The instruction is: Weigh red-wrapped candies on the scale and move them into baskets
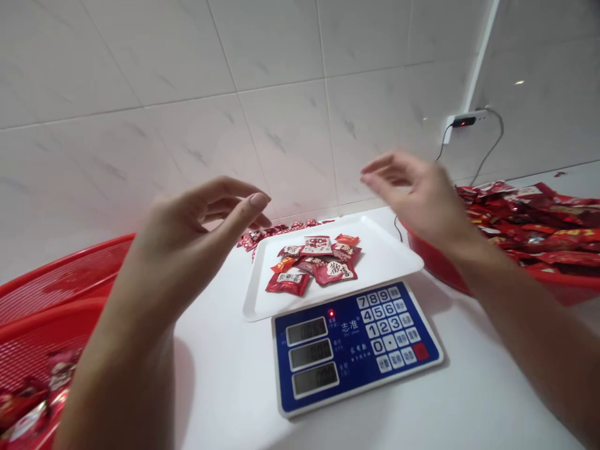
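Observation:
My left hand (210, 222) hovers left of the white weighing tray (384, 259), its fingers loosely curled and the thumb apart, with nothing in it. Above the tray's right side, my right hand (412, 190) is raised and slightly blurred; its fingers and thumb stand apart and hold nothing visible. Several small red wrapped candies (335, 270) lie in a loose pile in the middle of the tray. The tray sits on a digital scale (359, 375) with a blue keypad panel, a lit red dot and three small displays.
A red basket (450, 265) heaped with red packets (553, 219) stands at the right. More red baskets (94, 309) are at the left, one with packets inside. Packets lie behind the tray against the tiled wall (281, 137). A power strip (464, 122) with cables hangs there.

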Available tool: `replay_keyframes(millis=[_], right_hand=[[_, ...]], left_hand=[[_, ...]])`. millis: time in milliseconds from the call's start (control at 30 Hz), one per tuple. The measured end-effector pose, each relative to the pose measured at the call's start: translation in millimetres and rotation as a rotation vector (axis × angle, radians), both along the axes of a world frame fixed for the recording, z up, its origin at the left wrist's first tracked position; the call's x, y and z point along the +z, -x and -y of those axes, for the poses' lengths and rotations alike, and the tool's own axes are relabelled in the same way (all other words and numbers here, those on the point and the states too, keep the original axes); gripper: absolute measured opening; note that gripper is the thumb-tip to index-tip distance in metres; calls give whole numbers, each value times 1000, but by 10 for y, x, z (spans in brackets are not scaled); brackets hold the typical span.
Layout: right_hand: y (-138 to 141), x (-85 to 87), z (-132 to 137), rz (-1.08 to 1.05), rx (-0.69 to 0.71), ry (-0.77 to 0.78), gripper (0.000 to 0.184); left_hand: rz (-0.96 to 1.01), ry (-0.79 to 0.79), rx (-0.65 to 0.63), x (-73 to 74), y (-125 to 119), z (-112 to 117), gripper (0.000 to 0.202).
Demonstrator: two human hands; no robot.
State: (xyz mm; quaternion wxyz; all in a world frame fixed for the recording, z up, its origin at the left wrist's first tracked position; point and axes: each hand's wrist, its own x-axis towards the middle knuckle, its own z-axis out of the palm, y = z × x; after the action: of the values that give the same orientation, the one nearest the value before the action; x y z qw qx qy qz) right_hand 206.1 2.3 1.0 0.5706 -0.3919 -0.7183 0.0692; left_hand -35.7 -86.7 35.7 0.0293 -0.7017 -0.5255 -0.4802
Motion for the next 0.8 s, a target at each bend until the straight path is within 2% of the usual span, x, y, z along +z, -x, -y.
replay_keyframes(millis=[100, 200, 600, 800], right_hand=[[-189, 158, 99, -60, -8, -34, 5], [-327, 211, 104, -112, 23, -73, 4], [-369, 118, -59, -116, 85, -30, 3], [-358, 94, -59, -63, 23, 4, 3]], left_hand=[[-33, -35, -15, -10, -28, -15, 18], [-29, -62, -58, -18, -37, -32, 15], [-12, -2, -24, -22, -123, -7, 14], [-13, 25, -17, -40, -118, -16, 15]])
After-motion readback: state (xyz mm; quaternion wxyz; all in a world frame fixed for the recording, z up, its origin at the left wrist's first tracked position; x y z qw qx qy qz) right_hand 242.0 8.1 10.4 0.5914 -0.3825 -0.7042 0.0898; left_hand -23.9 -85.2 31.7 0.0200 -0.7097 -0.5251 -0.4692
